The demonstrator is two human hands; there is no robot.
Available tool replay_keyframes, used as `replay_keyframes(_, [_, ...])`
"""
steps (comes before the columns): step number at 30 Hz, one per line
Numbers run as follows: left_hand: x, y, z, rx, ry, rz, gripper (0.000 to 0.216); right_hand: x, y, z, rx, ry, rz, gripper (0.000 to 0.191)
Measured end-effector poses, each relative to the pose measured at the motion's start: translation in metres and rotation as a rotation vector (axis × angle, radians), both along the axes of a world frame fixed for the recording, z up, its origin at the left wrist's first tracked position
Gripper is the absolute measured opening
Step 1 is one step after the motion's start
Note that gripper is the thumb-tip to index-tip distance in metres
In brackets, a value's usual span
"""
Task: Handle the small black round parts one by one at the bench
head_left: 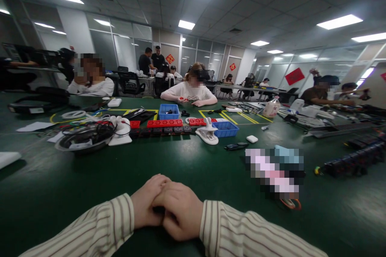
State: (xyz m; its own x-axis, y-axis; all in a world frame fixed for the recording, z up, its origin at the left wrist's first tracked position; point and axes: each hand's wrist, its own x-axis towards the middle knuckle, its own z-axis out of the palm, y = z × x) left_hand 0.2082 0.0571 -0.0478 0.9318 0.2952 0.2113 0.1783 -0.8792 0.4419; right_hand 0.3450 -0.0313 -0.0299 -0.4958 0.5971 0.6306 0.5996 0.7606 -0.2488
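Observation:
My two hands rest clasped together on the green table (193, 168) at the near edge. My right hand (181, 212) lies over my left hand (146, 202), fingers folded around each other, with nothing visibly held between them. Both arms wear striped sleeves. The nearest things are a blurred-out object (273, 172) to the right and a white clamp-like holder (208, 132) farther ahead.
Across the table lie red and black power strips (164, 123), two blue baskets (226, 129), a round tray of cables (84, 136), a small white case (251, 139) and dark glasses (235, 146). Several people sit at this and other tables behind.

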Motion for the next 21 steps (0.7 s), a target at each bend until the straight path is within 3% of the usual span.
replay_keyframes(4, [-0.004, 0.004, -0.008, 0.035, -0.028, 0.003, 0.060, 0.001, -0.002, 0.005, 0.031, 0.095, -0.005, 0.030])
replay_keyframes(8, [-0.004, 0.002, -0.007, 0.089, -0.016, 0.084, 0.070, 0.001, -0.002, 0.006, 0.018, 0.177, -0.192, 0.042])
replay_keyframes(11, [-0.002, -0.006, 0.002, 0.127, 0.001, 0.149, 0.062, 0.000, -0.001, 0.002, -0.051, 0.139, -0.367, 0.045])
replay_keyframes(14, [0.001, -0.013, 0.009, 0.135, 0.021, 0.178, 0.040, -0.002, 0.000, -0.001, -0.128, 0.010, -0.462, 0.033])
replay_keyframes(17, [0.001, -0.013, 0.012, 0.103, 0.028, 0.184, 0.033, -0.002, 0.000, -0.001, -0.165, -0.052, -0.456, 0.021])
replay_keyframes(21, [-0.001, -0.004, 0.014, 0.071, 0.025, 0.101, 0.035, -0.001, -0.001, 0.001, -0.115, -0.024, -0.323, 0.018])
